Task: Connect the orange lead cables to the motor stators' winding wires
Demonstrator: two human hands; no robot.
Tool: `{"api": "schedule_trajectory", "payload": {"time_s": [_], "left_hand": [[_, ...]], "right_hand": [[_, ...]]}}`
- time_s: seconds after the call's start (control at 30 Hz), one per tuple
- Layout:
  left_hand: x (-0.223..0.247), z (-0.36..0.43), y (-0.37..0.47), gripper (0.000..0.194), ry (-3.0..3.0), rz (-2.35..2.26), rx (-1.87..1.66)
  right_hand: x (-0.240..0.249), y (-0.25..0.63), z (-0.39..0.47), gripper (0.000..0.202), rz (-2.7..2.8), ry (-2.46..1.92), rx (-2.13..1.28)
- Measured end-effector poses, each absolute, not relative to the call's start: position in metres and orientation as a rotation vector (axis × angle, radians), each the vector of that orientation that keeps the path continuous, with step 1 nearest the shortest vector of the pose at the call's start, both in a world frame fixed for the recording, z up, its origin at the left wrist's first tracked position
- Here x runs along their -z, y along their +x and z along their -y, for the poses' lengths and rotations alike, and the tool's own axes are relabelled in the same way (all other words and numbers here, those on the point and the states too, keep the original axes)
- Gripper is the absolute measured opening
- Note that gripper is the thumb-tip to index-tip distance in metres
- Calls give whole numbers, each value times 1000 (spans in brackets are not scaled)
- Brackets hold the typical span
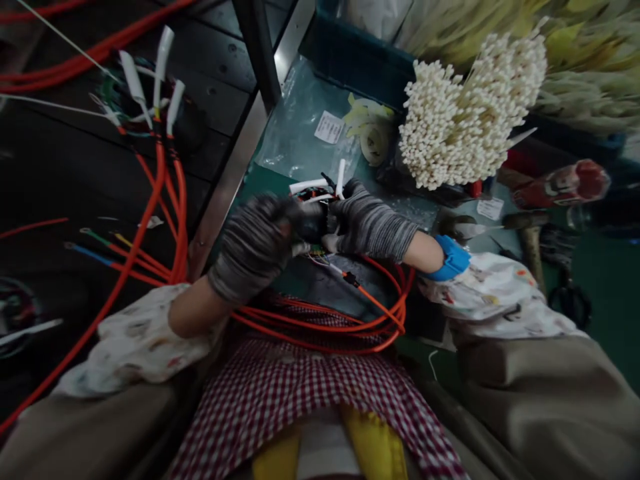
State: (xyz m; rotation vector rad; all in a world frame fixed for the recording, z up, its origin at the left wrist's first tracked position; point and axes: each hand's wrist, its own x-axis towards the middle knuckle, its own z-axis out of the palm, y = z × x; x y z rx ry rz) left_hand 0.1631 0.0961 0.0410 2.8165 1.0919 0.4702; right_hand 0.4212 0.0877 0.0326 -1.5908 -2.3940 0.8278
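A motor stator (314, 225) with a dark core and wire ends stands upright between my hands on the bench. White sleeving tubes (307, 187) stick up from its windings. My right hand (373, 221), in a grey striped glove, is closed on the stator's right side. Close by on the left is my left hand (253, 245), in a matching glove. It is curled and partly smeared by motion, so what its fingers pinch is hidden. Thin wires run from the stator's lower edge to a black-taped joint (351, 279) on an orange cable (375, 301), coiled in front of me.
A bundle of white-tipped strands (450, 127) and a blue bin (357, 60) lie at the back. Nearby are a plastic bag (295, 133), a tape roll (375, 143), a hammer (533, 247) and scissors (570, 300). Another stator with orange cables (160, 167) sits left, beyond the metal edge.
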Motion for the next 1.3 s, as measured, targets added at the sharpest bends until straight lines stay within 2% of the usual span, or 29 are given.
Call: {"api": "schedule_trajectory", "payload": {"time_s": [0.03,0.13,0.3,0.43,0.57,0.77,1.0,1.17,1.3], "left_hand": [[-43,-88,163,24,2933,-955,-451],[-48,-70,165,35,3079,-666,-382],[-43,-61,167,28,3003,-774,-352],[-27,-65,165,22,2983,-813,-300],[-9,-72,165,15,2935,-760,-514],[-6,-77,170,22,2932,-715,-726],[0,-75,164,12,2921,-684,-852],[21,-75,149,33,3064,-473,-973],[30,-78,152,35,3087,-485,-1100]], "right_hand": [[-33,421,-86,29,2391,-1587,-820],[-34,423,-62,28,2249,-1565,-717],[-31,418,17,44,2111,-1356,-351],[-17,415,56,42,2209,-1255,2],[-8,426,55,43,2292,-1341,285],[-7,428,34,45,2335,-1291,142],[-5,406,18,26,2319,-1496,163],[-5,403,18,20,2306,-1469,187],[-10,410,19,21,2295,-1349,66]]}}
